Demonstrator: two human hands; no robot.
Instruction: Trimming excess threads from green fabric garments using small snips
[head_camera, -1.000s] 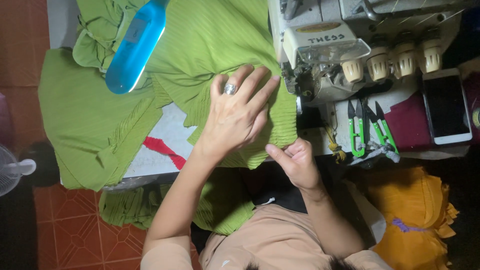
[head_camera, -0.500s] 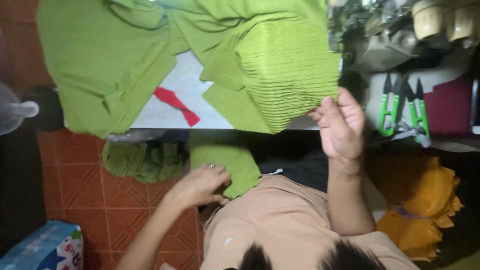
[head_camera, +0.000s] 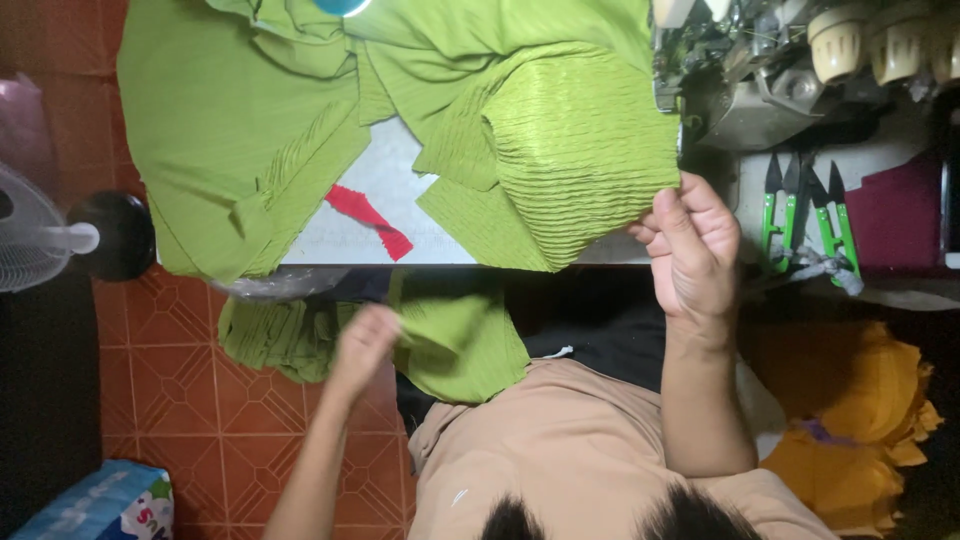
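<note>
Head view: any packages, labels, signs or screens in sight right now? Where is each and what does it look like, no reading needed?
Soft plastic package: on the tiled floor at bottom left, blue and white with small coloured print, partly cut off by the frame.
Dark flat edge: at the far right on the maroon cloth, possibly a screen; too little shows to tell.
No signs seen.

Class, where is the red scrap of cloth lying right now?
In the head view, the red fabric scrap lies on the white table, left of centre, between two folds of green pleated fabric.
</note>
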